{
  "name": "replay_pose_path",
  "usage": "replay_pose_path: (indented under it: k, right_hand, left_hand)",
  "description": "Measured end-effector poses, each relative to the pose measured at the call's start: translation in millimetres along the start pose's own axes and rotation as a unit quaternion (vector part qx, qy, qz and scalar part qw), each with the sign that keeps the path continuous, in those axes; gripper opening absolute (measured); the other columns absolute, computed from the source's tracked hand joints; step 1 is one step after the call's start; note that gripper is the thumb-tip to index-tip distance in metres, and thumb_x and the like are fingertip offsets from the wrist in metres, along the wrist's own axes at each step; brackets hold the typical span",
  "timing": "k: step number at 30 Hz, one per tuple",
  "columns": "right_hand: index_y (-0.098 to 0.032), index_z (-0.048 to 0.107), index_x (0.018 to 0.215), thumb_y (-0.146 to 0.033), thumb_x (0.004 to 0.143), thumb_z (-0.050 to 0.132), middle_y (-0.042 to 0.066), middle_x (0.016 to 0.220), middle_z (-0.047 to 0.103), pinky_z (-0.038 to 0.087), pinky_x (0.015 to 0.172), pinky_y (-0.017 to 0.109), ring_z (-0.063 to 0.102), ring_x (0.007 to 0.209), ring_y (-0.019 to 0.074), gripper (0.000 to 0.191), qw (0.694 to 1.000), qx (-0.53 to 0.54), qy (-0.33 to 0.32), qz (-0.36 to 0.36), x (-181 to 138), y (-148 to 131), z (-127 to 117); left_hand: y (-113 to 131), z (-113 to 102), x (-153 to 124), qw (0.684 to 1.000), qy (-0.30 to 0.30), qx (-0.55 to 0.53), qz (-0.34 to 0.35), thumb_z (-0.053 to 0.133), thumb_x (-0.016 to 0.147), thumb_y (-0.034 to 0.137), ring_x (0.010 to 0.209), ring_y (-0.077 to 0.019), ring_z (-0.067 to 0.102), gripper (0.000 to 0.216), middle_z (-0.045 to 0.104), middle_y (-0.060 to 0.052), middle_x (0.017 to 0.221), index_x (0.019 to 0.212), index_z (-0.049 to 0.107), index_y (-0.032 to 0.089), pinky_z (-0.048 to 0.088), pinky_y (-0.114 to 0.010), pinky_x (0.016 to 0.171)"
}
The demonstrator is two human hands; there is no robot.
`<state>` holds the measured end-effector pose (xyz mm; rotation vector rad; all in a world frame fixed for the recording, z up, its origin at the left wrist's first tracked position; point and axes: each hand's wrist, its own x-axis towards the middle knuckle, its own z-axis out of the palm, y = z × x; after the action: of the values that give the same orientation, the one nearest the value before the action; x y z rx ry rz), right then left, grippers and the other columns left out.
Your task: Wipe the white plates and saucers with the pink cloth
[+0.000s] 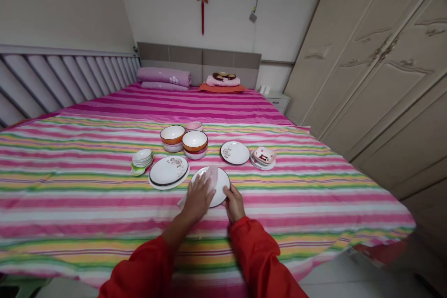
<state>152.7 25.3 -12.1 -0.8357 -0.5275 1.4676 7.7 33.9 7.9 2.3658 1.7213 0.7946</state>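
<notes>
My right hand [233, 202] grasps the edge of a dark-rimmed white plate [220, 190], thumb over the rim. My left hand [198, 197] lies spread over a pale pink cloth [213, 176] on that plate; I can't tell whether its fingers grip the fabric. The plate is above the striped bedspread [115, 212], in front of the stacked orange bowls [194, 141], just right of the oval plates [165, 172].

Smooth, glossy ceramic is seen in the front plate [221, 187] and the bowls [194, 140]; thin, matt fabric in the small cloth [212, 176]. Lightly creased fabric is shown by the striped sheet [104, 201]. The wardrobe [352, 74] is finished smooth, faintly glossy.
</notes>
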Motion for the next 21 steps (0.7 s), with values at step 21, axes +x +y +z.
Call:
replay_pose_path:
  k: [21]
  right_hand:
    - [-0.016, 0.065, 0.106, -0.045, 0.066, 0.071, 0.004, 0.077, 0.071, 0.054, 0.056, 0.029, 0.065, 0.067, 0.0184, 0.050, 1.000, -0.013, -0.004, -0.005, 6.8, 7.5, -4.0]
  left_hand:
    - [2.4, 3.4, 35.2, 0.981, -0.165, 0.105, 0.014, 0.028, 0.092, 0.030, 0.138, -0.0263, 0.023, 0.051, 0.031, -0.013, 0.148, 0.141, 0.034, 0.014, 0.012, -0.052, 0.111]
